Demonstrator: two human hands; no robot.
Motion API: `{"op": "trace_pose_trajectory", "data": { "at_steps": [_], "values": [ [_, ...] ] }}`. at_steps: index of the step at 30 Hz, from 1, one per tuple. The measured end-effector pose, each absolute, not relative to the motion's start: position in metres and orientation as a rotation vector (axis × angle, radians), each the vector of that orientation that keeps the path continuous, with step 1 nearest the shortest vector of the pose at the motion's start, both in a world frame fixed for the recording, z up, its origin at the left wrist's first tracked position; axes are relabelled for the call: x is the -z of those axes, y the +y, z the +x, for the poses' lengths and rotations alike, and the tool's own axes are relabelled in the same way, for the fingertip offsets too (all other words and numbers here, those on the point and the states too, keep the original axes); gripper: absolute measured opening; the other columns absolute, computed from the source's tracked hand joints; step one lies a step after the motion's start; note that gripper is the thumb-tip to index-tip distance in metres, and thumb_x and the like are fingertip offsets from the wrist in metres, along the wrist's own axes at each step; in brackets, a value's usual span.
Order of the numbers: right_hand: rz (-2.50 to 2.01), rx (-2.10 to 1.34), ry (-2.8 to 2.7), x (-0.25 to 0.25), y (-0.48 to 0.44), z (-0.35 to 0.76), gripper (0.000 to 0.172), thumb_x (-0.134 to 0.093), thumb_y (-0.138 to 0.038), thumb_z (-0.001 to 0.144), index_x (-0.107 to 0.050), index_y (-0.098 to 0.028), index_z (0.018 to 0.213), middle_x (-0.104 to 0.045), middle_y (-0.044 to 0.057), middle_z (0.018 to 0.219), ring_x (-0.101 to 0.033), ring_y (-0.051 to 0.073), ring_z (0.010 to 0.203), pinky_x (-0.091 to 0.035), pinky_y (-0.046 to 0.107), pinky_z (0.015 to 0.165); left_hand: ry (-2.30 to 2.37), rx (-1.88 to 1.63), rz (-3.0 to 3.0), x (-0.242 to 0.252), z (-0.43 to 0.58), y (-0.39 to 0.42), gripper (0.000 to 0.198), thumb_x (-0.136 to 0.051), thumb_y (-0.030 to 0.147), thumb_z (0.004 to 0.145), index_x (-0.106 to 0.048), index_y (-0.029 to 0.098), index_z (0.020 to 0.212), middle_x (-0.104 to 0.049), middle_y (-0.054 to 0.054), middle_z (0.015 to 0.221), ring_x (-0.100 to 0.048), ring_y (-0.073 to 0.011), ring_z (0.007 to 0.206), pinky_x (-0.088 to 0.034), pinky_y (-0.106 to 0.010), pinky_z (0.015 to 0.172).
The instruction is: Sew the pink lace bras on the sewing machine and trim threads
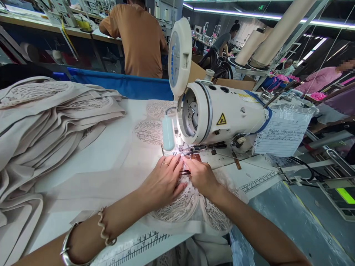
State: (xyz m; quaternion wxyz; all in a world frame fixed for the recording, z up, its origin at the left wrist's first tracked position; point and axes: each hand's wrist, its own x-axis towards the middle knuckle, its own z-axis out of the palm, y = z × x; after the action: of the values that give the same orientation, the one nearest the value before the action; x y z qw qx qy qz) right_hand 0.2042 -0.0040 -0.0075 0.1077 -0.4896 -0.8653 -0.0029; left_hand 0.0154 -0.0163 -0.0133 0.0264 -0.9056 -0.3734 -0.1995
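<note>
A white sewing machine (pixel 222 114) stands on the white table (pixel 111 144), its lamp lighting the needle area (pixel 181 149). A beige lace garment piece (pixel 180 207) lies under my hands and runs up to the needle. My left hand (pixel 163 181) rests flat on the lace, fingers stretched toward the needle, a ring on one finger. My right hand (pixel 201 175) lies beside it, fingers pressed down on the fabric right in front of the presser foot. A small dark tool, perhaps snips (pixel 185 171), sits between the two hands.
A heap of beige lace garments (pixel 41 125) fills the table's left side. A paper sheet in plastic (pixel 283 129) hangs on the machine. Thread cones (pixel 266 40) stand behind. A person in an orange shirt (pixel 141 37) works at the bench ahead; other workers sit far right.
</note>
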Motion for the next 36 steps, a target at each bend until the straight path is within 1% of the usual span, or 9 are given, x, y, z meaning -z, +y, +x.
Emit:
{"op": "trace_pose_trajectory", "data": {
  "at_steps": [10, 14, 17, 20, 22, 24, 27, 31, 36],
  "values": [
    [-1.491, -0.024, -2.553, 0.006, -0.004, 0.204, 0.053, -0.044, -0.005, 0.088, -0.060, -0.011, 0.138, -0.075, 0.013, 0.103, -0.072, 0.024, 0.088, -0.058, 0.031, 0.078, -1.157, 0.524, -2.779, 0.012, 0.016, -0.015, 0.057, -0.045, 0.043, 0.099, -0.053, 0.001, 0.136, -0.057, -0.025, 0.141, -0.053, -0.0368, 0.125, -0.035, -0.052, 0.105],
    [-1.492, -0.041, -2.562, 0.004, -0.004, 0.203, 0.051, -0.042, -0.005, 0.089, -0.059, -0.008, 0.138, -0.075, 0.015, 0.104, -0.072, 0.026, 0.089, -0.057, 0.034, 0.079, -1.162, 0.529, -2.777, 0.013, 0.015, -0.015, 0.057, -0.045, 0.044, 0.099, -0.053, 0.001, 0.136, -0.056, -0.025, 0.141, -0.053, -0.0370, 0.126, -0.035, -0.052, 0.106],
    [-1.482, -0.063, -2.553, 0.000, -0.003, 0.201, 0.048, -0.044, -0.006, 0.090, -0.059, -0.010, 0.136, -0.075, 0.014, 0.107, -0.072, 0.025, 0.092, -0.055, 0.032, 0.080, -1.167, 0.545, -2.750, 0.015, 0.014, -0.013, 0.058, -0.043, 0.046, 0.099, -0.054, 0.002, 0.135, -0.056, -0.025, 0.141, -0.053, -0.0371, 0.128, -0.036, -0.053, 0.107],
    [-1.579, -0.120, -2.509, -0.005, 0.001, 0.199, 0.035, -0.048, -0.009, 0.092, -0.063, -0.014, 0.123, -0.076, 0.010, 0.092, -0.071, 0.022, 0.082, -0.051, 0.028, 0.073, -1.155, 0.553, -2.706, 0.016, 0.014, -0.012, 0.059, -0.042, 0.047, 0.100, -0.054, 0.001, 0.135, -0.057, -0.026, 0.141, -0.052, -0.0383, 0.130, -0.037, -0.054, 0.108],
    [-1.705, -0.170, -2.467, -0.008, 0.003, 0.200, 0.024, -0.051, -0.012, 0.093, -0.063, -0.015, 0.114, -0.073, 0.006, 0.078, -0.069, 0.022, 0.072, -0.047, 0.028, 0.067, -1.070, 0.498, -2.704, 0.015, 0.015, -0.014, 0.052, -0.042, 0.038, 0.101, -0.057, -0.001, 0.131, -0.060, -0.026, 0.137, -0.053, -0.0382, 0.130, -0.037, -0.052, 0.110],
    [-1.773, -0.202, -2.423, -0.010, 0.004, 0.203, 0.018, -0.057, -0.013, 0.090, -0.062, -0.016, 0.107, -0.071, 0.004, 0.076, -0.067, 0.021, 0.069, -0.046, 0.028, 0.065, -0.952, 0.416, -2.739, 0.014, 0.017, -0.017, 0.041, -0.040, 0.023, 0.101, -0.059, -0.001, 0.127, -0.062, -0.025, 0.133, -0.055, -0.0367, 0.128, -0.038, -0.050, 0.110],
    [-1.606, -0.208, -2.405, -0.010, 0.004, 0.212, 0.024, -0.058, -0.007, 0.085, -0.062, -0.018, 0.106, -0.070, 0.007, 0.096, -0.067, 0.020, 0.082, -0.048, 0.027, 0.072, -0.924, 0.386, -2.816, 0.013, 0.019, -0.021, 0.039, -0.043, 0.011, 0.095, -0.057, 0.004, 0.131, -0.060, -0.023, 0.135, -0.054, -0.0375, 0.129, -0.041, -0.053, 0.107],
    [-1.321, -0.216, -2.430, -0.006, 0.003, 0.221, 0.034, -0.048, -0.006, 0.091, -0.065, -0.021, 0.117, -0.067, 0.007, 0.112, -0.065, 0.018, 0.095, -0.050, 0.026, 0.082, -0.959, 0.471, -2.924, 0.016, 0.013, -0.016, 0.040, -0.058, 0.007, 0.086, -0.061, 0.011, 0.125, -0.058, -0.020, 0.138, -0.051, -0.0408, 0.133, -0.043, -0.057, 0.105],
    [-1.329, -0.139, -2.485, -0.005, 0.007, 0.214, 0.030, -0.048, -0.010, 0.095, -0.068, -0.020, 0.115, -0.068, 0.008, 0.113, -0.065, 0.020, 0.093, -0.051, 0.027, 0.077, -0.912, 0.658, -3.031, 0.014, -0.001, 0.005, 0.040, -0.052, -0.003, 0.086, -0.064, 0.018, 0.118, -0.063, -0.013, 0.134, -0.056, -0.0301, 0.126, -0.048, -0.051, 0.101]
  ]
}}
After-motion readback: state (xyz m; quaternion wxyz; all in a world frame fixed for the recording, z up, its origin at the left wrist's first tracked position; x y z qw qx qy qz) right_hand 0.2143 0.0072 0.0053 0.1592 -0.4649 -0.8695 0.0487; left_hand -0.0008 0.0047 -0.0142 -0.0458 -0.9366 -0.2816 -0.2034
